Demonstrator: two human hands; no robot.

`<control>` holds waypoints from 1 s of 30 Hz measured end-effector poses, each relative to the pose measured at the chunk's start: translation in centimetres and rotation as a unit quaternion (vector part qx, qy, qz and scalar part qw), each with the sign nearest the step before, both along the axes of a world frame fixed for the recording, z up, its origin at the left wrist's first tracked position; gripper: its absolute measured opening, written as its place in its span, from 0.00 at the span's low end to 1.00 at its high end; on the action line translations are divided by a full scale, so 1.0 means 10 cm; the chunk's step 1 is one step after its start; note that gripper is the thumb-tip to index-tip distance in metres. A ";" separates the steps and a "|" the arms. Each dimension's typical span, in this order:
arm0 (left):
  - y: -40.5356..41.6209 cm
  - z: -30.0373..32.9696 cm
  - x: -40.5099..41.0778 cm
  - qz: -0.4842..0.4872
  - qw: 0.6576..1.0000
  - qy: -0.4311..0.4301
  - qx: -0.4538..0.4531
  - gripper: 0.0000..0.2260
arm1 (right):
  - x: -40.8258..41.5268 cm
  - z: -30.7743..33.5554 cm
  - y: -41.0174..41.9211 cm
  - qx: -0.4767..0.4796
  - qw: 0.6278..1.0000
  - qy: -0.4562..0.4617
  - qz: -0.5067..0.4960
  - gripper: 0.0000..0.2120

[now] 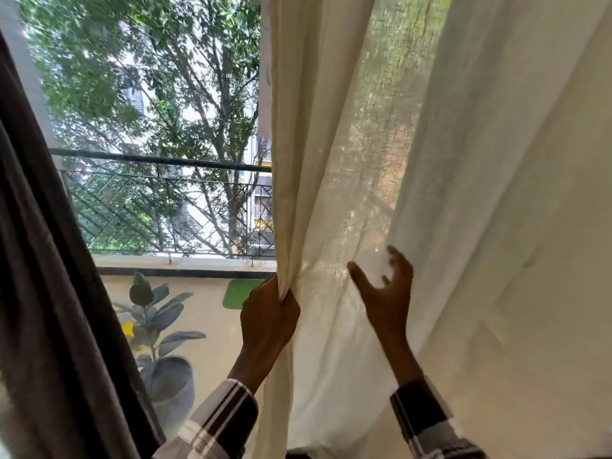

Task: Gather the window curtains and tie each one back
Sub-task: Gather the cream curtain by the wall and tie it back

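A sheer cream curtain (347, 160) hangs over the right half of the window, light showing through its weave. My left hand (268, 319) is closed around the curtain's bunched left edge at about waist height. Spread open, my right hand (385, 289) is against the front of the same fabric a little to the right, fingers apart and holding nothing. A dark brown curtain (49, 293) hangs along the left side, untouched. No tie-back is visible.
Through the window glass (165, 127) I see a balcony with a metal railing (165, 200), a potted rubber plant (159, 342) in a pale pot and a green mat (238, 293). A thicker cream curtain layer (530, 226) fills the right side.
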State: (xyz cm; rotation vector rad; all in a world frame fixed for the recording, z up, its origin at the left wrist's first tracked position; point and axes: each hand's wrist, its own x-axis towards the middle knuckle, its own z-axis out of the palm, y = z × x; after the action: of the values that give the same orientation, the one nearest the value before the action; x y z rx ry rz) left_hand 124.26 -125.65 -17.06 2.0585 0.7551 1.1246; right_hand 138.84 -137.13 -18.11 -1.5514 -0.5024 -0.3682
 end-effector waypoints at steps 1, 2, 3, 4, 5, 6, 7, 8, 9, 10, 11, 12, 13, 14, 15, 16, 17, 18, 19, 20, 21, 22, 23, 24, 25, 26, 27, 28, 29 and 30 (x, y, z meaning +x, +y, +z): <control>0.00 -0.01 -0.01 0.002 1.000 -0.002 0.004 0.05 | 0.10 0.08 0.00 -0.018 1.000 0.024 -0.003 0.45; 0.01 -0.01 -0.01 0.001 1.000 -0.002 0.007 0.05 | 0.19 0.14 0.02 -0.032 0.998 0.050 0.008 0.51; 0.02 -0.01 -0.02 0.002 1.000 -0.002 0.010 0.05 | 0.25 0.20 0.06 -0.036 0.996 0.078 0.036 0.54; 0.03 -0.01 -0.02 0.003 1.000 0.002 0.012 0.05 | 0.28 0.25 0.10 -0.041 0.991 0.101 0.075 0.55; 0.04 -0.01 -0.01 0.004 1.000 0.009 0.016 0.05 | 0.30 0.29 0.15 -0.045 0.984 0.116 0.126 0.53; 0.05 -0.01 0.00 0.005 1.000 0.017 0.022 0.05 | 0.30 0.32 0.19 -0.047 0.975 0.124 0.180 0.51; 0.07 0.01 0.02 0.010 0.999 0.024 0.026 0.06 | 0.30 0.37 0.24 -0.051 0.962 0.126 0.238 0.46; 0.09 0.01 0.03 0.009 0.999 0.030 0.029 0.07 | 0.27 0.40 0.28 -0.054 0.950 0.123 0.284 0.38; 0.11 0.03 0.04 0.005 0.999 0.033 0.030 0.09 | 0.22 0.42 0.31 -0.055 0.943 0.115 0.307 0.28; 0.13 0.02 0.05 -0.002 0.999 0.032 0.028 0.10 | 0.15 0.41 0.31 -0.055 0.945 0.104 0.304 0.21; 0.16 0.03 0.05 -0.006 0.999 0.029 0.030 0.10 | 0.09 0.38 0.33 -0.045 0.951 0.093 0.290 0.15; 0.19 0.02 0.06 -0.010 0.999 0.027 0.028 0.10 | 0.02 0.31 0.32 -0.035 0.961 0.083 0.261 0.11; 0.22 -0.01 0.06 -0.012 0.999 0.027 0.028 0.10 | -0.04 0.22 0.33 -0.031 0.973 0.071 0.219 0.08; 0.23 -0.03 0.06 -0.015 0.999 0.027 0.030 0.08 | -0.10 0.11 0.33 -0.041 0.984 0.049 0.167 0.06; 0.24 -0.06 0.06 -0.020 0.999 0.027 0.034 0.07 | -0.17 -0.01 0.33 -0.061 0.992 0.014 0.114 0.09; 0.23 -0.08 0.06 -0.029 0.999 0.022 0.037 0.06 | -0.22 -0.13 0.32 -0.085 0.994 -0.024 0.068 0.13; 0.21 -0.10 0.07 -0.037 0.998 0.019 0.039 0.06 | -0.29 -0.23 0.32 -0.102 0.992 -0.058 0.037 0.16; 0.18 -0.11 0.08 -0.044 0.998 0.016 0.041 0.07 | -0.35 -0.29 0.30 -0.114 0.990 -0.083 0.020 0.17; 0.15 -0.12 0.09 -0.048 0.998 0.015 0.044 0.08 | -0.41 -0.34 0.29 -0.122 0.987 -0.103 0.009 0.17; 0.11 -0.13 0.11 -0.051 0.998 0.015 0.047 0.07 | -0.45 -0.39 0.27 -0.129 0.985 -0.114 0.002 0.16; 0.09 -0.14 0.13 -0.054 0.997 0.015 0.049 0.06 | -0.48 -0.42 0.27 -0.140 0.983 -0.120 -0.004 0.14; 0.06 -0.16 0.15 -0.061 0.997 0.013 0.052 0.05 | -0.51 -0.44 0.26 -0.157 0.980 -0.121 -0.010 0.13; 0.03 -0.19 0.18 -0.071 0.996 0.008 0.054 0.05 | -0.53 -0.47 0.26 -0.173 0.977 -0.122 -0.015 0.12; 0.00 -0.21 0.19 -0.084 0.995 0.001 0.052 0.05 | -0.57 -0.49 0.26 -0.185 0.975 -0.121 -0.014 0.11; -0.04 -0.24 0.21 -0.097 0.994 -0.003 0.044 0.05 | -0.60 -0.52 0.25 -0.195 0.974 -0.117 -0.010 0.09; -0.07 -0.25 0.23 -0.108 0.994 -0.004 0.034 0.07 | -0.63 -0.54 0.24 -0.205 0.972 -0.113 0.001 0.08; -0.11 -0.27 0.24 -0.115 0.993 -0.001 0.021 0.07 | -0.68 -0.56 0.23 -0.215 0.970 -0.112 0.018 0.06; -0.16 -0.28 0.25 -0.122 0.992 0.002 0.007 0.07 | -0.74 -0.58 0.20 -0.226 0.967 -0.113 0.035 0.06; -0.18 -0.29 0.25 -0.128 0.992 -0.001 -0.004 0.07 | -0.79 -0.59 0.20 -0.234 0.964 -0.114 0.049 0.06; -0.23 -0.31 0.26 -0.138 0.990 -0.010 -0.012 0.07 | -0.83 -0.60 0.17 -0.239 0.963 -0.110 0.057 0.06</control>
State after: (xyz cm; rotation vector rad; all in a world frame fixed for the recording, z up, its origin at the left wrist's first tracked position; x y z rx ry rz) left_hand 126.82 -127.90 -20.12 2.0532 0.4539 0.9725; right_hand 130.52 -135.40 -24.15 -1.9468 -0.9005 -0.3477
